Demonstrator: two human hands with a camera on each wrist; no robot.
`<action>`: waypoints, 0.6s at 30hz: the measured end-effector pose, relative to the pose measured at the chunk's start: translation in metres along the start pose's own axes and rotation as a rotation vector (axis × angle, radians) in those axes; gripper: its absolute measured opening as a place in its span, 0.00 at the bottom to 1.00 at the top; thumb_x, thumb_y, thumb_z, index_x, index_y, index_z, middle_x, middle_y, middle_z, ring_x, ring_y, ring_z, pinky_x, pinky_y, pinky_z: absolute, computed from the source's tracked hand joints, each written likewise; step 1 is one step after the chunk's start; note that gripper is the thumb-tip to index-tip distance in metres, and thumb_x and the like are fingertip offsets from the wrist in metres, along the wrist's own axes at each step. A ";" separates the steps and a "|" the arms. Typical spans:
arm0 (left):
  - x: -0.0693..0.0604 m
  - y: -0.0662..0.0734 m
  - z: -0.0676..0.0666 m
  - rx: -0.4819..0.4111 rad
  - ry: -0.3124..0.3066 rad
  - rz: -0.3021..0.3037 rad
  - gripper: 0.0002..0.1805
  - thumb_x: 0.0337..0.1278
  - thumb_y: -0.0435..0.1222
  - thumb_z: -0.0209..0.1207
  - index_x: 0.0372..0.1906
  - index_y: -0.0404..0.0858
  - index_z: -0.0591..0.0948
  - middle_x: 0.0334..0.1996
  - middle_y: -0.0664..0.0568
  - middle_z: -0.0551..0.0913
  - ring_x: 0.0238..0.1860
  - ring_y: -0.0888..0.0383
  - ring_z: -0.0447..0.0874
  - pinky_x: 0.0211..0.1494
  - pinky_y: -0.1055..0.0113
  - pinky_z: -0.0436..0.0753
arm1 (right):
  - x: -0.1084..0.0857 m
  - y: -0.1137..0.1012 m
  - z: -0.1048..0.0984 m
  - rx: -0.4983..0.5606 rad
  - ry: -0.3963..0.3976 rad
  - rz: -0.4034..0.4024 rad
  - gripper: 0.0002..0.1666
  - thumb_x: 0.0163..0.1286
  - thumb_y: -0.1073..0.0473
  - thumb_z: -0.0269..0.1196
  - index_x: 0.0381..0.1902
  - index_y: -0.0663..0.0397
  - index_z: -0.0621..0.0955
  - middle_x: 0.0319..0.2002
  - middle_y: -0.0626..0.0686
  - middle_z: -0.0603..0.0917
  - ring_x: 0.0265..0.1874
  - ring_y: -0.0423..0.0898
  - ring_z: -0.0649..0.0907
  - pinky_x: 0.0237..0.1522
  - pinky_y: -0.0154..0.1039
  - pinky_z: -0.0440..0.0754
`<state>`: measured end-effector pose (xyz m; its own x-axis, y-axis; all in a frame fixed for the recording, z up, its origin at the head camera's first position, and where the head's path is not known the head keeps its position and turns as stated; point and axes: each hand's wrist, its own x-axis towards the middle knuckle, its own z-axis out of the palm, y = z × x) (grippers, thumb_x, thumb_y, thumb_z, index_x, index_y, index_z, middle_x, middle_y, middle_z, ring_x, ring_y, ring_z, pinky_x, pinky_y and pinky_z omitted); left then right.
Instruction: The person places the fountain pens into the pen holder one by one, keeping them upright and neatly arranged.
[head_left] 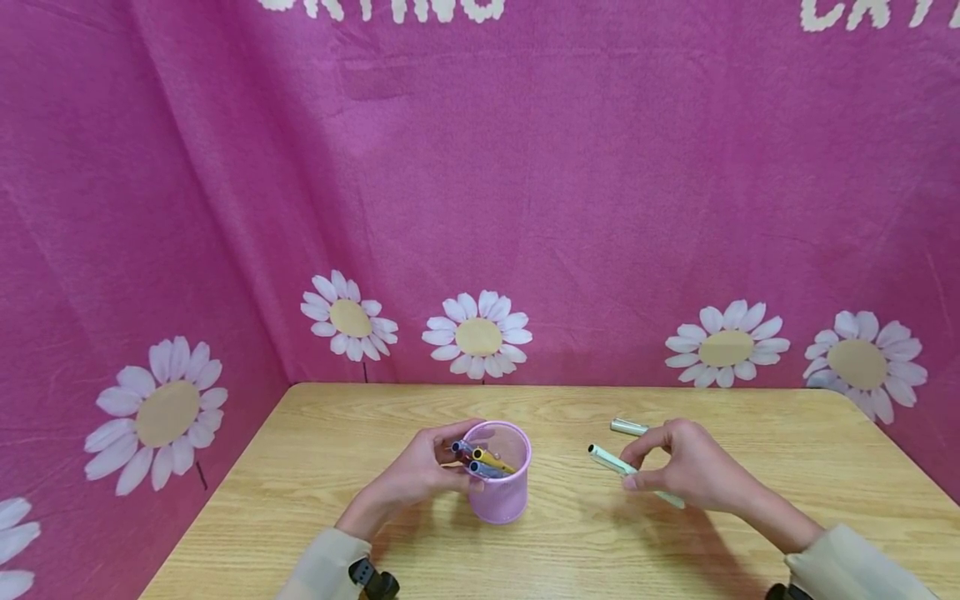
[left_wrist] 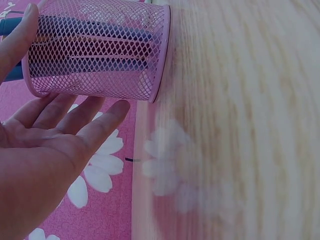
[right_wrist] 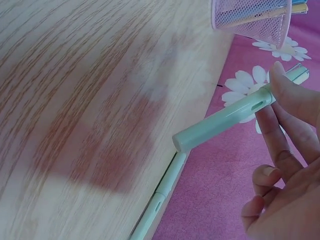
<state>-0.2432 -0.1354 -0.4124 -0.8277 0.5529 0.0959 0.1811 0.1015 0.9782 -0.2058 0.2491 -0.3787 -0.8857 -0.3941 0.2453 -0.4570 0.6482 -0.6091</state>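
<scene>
A pink mesh pen cup (head_left: pixel 500 502) stands upright on the table with several pens in it, among them a yellow pen (head_left: pixel 493 461). My left hand (head_left: pixel 416 473) holds the cup from its left side, thumb near the rim and fingers round the back; the left wrist view shows the lower fingers fairly straight beside the mesh (left_wrist: pixel 95 60). Between thumb and fingertips, my right hand (head_left: pixel 693 468) pinches a light green pen (right_wrist: pixel 220 120), tilted and raised off the tabletop. Another pale green pen (right_wrist: pixel 165 185) lies on the table behind it.
The light wood table (head_left: pixel 555 550) meets a pink cloth backdrop (head_left: pixel 585 208) printed with white daisies at its back edge. More of the cloth hangs along the left side. A dark strapped device (head_left: pixel 372 579) sits at the left wrist.
</scene>
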 end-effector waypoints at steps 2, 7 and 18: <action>0.000 0.000 0.000 0.001 0.000 0.004 0.45 0.54 0.26 0.75 0.77 0.29 0.68 0.66 0.34 0.79 0.57 0.50 0.83 0.65 0.56 0.82 | 0.000 -0.001 0.000 0.011 0.001 0.009 0.11 0.54 0.54 0.84 0.35 0.41 0.92 0.34 0.33 0.89 0.44 0.40 0.83 0.52 0.44 0.79; 0.000 0.000 0.000 -0.002 -0.001 0.004 0.45 0.54 0.26 0.75 0.77 0.29 0.68 0.66 0.35 0.79 0.57 0.50 0.83 0.65 0.56 0.82 | 0.000 -0.003 0.001 0.042 0.008 0.045 0.11 0.54 0.55 0.84 0.35 0.41 0.92 0.34 0.35 0.89 0.44 0.41 0.82 0.48 0.38 0.77; 0.000 0.000 0.000 -0.008 0.003 -0.007 0.46 0.54 0.26 0.75 0.78 0.29 0.67 0.66 0.36 0.79 0.58 0.50 0.83 0.65 0.57 0.82 | 0.000 -0.009 0.003 0.081 0.061 0.033 0.10 0.54 0.56 0.84 0.33 0.40 0.92 0.32 0.35 0.88 0.40 0.40 0.79 0.43 0.34 0.76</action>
<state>-0.2428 -0.1354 -0.4125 -0.8307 0.5495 0.0892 0.1707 0.0988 0.9804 -0.2014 0.2411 -0.3757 -0.9045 -0.3319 0.2679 -0.4220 0.6043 -0.6758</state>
